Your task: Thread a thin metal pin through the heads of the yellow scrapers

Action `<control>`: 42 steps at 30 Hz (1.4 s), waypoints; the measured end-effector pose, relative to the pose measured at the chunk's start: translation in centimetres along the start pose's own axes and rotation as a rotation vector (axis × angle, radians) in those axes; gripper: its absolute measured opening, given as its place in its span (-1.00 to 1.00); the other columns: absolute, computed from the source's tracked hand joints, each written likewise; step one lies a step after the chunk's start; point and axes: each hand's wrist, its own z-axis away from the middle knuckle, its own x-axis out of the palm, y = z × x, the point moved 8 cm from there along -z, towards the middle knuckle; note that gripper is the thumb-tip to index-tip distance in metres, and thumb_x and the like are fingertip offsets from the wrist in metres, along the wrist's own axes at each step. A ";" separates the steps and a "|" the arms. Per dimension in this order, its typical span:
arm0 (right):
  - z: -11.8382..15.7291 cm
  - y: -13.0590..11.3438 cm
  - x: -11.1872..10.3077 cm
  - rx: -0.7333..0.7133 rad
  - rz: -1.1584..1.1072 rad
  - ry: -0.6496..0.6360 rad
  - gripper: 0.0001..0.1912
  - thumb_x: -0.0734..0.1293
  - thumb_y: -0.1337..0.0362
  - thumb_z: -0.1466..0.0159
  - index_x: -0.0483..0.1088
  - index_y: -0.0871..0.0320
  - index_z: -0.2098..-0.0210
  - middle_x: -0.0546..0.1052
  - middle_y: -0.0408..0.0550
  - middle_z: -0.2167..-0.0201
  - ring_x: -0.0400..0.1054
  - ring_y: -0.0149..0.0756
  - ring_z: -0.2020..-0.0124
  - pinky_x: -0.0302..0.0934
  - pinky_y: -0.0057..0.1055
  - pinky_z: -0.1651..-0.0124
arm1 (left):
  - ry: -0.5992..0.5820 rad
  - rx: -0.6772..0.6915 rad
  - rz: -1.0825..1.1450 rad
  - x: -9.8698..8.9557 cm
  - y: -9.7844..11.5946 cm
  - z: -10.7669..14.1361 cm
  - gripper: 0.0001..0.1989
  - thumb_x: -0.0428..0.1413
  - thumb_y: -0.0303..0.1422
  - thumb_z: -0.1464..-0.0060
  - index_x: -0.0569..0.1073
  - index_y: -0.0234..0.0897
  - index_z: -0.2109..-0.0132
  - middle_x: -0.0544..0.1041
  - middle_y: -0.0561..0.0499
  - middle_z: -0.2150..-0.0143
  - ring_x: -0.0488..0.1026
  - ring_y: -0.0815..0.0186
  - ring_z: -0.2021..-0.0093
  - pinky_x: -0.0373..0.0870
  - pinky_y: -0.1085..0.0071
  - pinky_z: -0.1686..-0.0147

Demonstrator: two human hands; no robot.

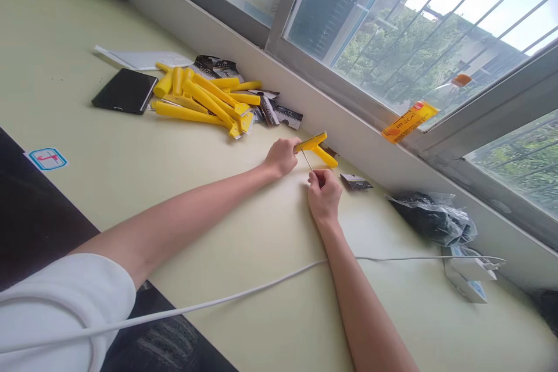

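Observation:
My left hand (282, 157) is closed on one end of the head of a yellow scraper (312, 142), whose handle slants down to the right. Below it, my right hand (325, 189) pinches a thin metal rod (307, 160), like a screwdriver shaft, with its tip touching or very near the scraper head. The rod's grip is hidden inside my right fingers. A pile of several yellow scrapers (204, 99) lies to the left, farther back. A small dark card (356, 182) rests just right of my right hand.
Beside the pile lie a black flat box (125, 90), a white sheet (143, 60) and dark packets (288, 117). A white cable (261, 285) crosses the table (244, 232) near my right forearm. At right are a bagged black item (436, 218) and a power strip (466, 276).

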 end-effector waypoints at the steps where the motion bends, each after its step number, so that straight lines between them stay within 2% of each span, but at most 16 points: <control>1: 0.1 0.0 0.0 -0.007 -0.016 -0.006 -0.82 0.24 0.18 -0.29 0.41 0.13 0.30 0.54 -0.05 0.39 0.39 -0.23 0.35 0.23 -0.33 0.21 | 0.001 -0.006 -0.002 0.0 0.0 0.0 -0.67 0.02 -0.62 -0.02 0.57 -0.28 0.14 0.61 -0.03 0.35 0.51 0.22 0.34 0.33 0.40 0.33; 7: 0.2 -0.2 -0.4 -0.003 -0.009 0.020 -0.70 0.17 0.13 -0.36 0.45 0.15 0.31 0.54 -0.06 0.45 0.34 -0.27 0.43 0.19 -0.35 0.26 | -0.025 0.009 -0.001 0.3 0.2 0.2 -0.71 0.03 -0.58 -0.07 0.58 -0.28 0.16 0.58 -0.04 0.41 0.49 0.21 0.39 0.32 0.37 0.34; 10: 0.0 -0.1 -0.3 0.016 0.018 0.032 -0.71 0.17 0.15 -0.34 0.44 0.17 0.19 0.50 -0.08 0.47 0.34 -0.25 0.40 0.20 -0.33 0.23 | -0.026 0.018 0.006 0.3 0.2 0.2 -0.73 0.03 -0.58 -0.07 0.58 -0.27 0.18 0.57 -0.04 0.42 0.49 0.20 0.40 0.32 0.35 0.34; 13: -0.1 -0.1 -0.1 0.027 0.063 0.046 -0.74 0.23 0.22 -0.25 0.40 0.18 0.12 0.50 -0.01 0.34 0.34 -0.24 0.35 0.23 -0.31 0.19 | -0.013 -0.025 -0.030 0.2 -0.1 0.2 -0.73 0.03 -0.59 -0.06 0.56 -0.25 0.20 0.58 -0.05 0.40 0.51 0.17 0.36 0.34 0.34 0.32; 16: -0.2 0.2 -0.2 0.040 0.082 0.062 -0.79 0.24 0.28 -0.18 0.38 0.19 0.20 0.50 0.09 0.21 0.35 -0.22 0.28 0.25 -0.29 0.17 | -0.010 -0.058 -0.058 0.2 -0.3 0.3 -0.72 0.05 -0.60 -0.05 0.54 -0.22 0.15 0.59 -0.05 0.36 0.53 0.15 0.31 0.37 0.32 0.26; 20: -0.2 0.6 -0.5 0.061 0.057 0.059 -0.79 0.27 0.20 -0.21 0.45 0.19 0.27 0.54 0.06 0.30 0.36 -0.21 0.33 0.24 -0.28 0.17 | -0.021 -0.079 -0.051 0.2 -0.4 0.2 -0.73 0.06 -0.59 -0.07 0.53 -0.22 0.13 0.60 -0.06 0.33 0.54 0.13 0.28 0.39 0.30 0.21; 24: 0.2 0.4 -0.7 0.080 0.076 0.049 -0.69 0.26 0.12 -0.27 0.55 0.16 0.19 0.58 0.01 0.36 0.40 -0.18 0.33 0.19 -0.30 0.19 | 0.006 -0.112 -0.042 -0.2 -0.5 0.2 -0.77 0.08 -0.57 -0.08 0.53 -0.23 0.16 0.61 -0.09 0.29 0.55 0.10 0.24 0.40 0.28 0.19; 27: 0.4 0.1 -1.0 0.118 0.211 0.067 -0.65 0.22 0.05 -0.33 0.56 0.11 0.19 0.54 -0.05 0.46 0.35 -0.19 0.40 0.09 -0.33 0.28 | 0.004 -0.134 -0.032 -0.3 -0.6 0.1 -0.77 0.09 -0.58 -0.06 0.52 -0.22 0.18 0.62 -0.06 0.30 0.55 0.13 0.24 0.41 0.31 0.20; 30: 0.4 -0.8 -0.4 0.067 0.220 0.019 -0.65 0.15 0.07 -0.38 0.48 0.12 0.26 0.44 -0.10 0.55 0.25 -0.23 0.50 0.04 -0.35 0.35 | 0.008 -0.134 -0.022 -0.3 -0.7 0.1 -0.78 0.09 -0.58 -0.06 0.52 -0.22 0.19 0.62 -0.05 0.31 0.55 0.14 0.25 0.41 0.31 0.21; 34: 0.4 -0.8 0.3 0.066 0.093 -0.034 -0.77 0.21 0.15 -0.34 0.35 0.12 0.10 0.46 -0.13 0.49 0.29 -0.24 0.50 0.10 -0.36 0.34 | 0.021 -0.166 -0.001 -0.3 -1.1 0.1 -0.80 0.11 -0.57 -0.04 0.52 -0.22 0.22 0.63 -0.04 0.32 0.56 0.15 0.25 0.42 0.32 0.21; 37: 0.4 -0.7 0.4 0.038 0.059 -0.047 -0.84 0.21 0.19 -0.33 0.33 0.12 0.18 0.51 -0.07 0.42 0.35 -0.23 0.42 0.14 -0.36 0.31 | 0.030 -0.178 0.014 -0.4 -1.2 0.0 -0.80 0.11 -0.57 -0.04 0.52 -0.22 0.21 0.63 -0.04 0.33 0.56 0.15 0.26 0.42 0.33 0.22; 42: 0.5 -0.8 0.2 -0.023 0.170 -0.027 -0.68 0.14 0.09 -0.42 0.39 0.13 0.29 0.48 -0.07 0.50 0.27 -0.25 0.49 0.08 -0.35 0.32 | 0.030 -0.168 0.007 -0.4 -1.1 0.0 -0.81 0.11 -0.56 -0.05 0.52 -0.21 0.22 0.63 -0.04 0.34 0.56 0.15 0.27 0.42 0.32 0.22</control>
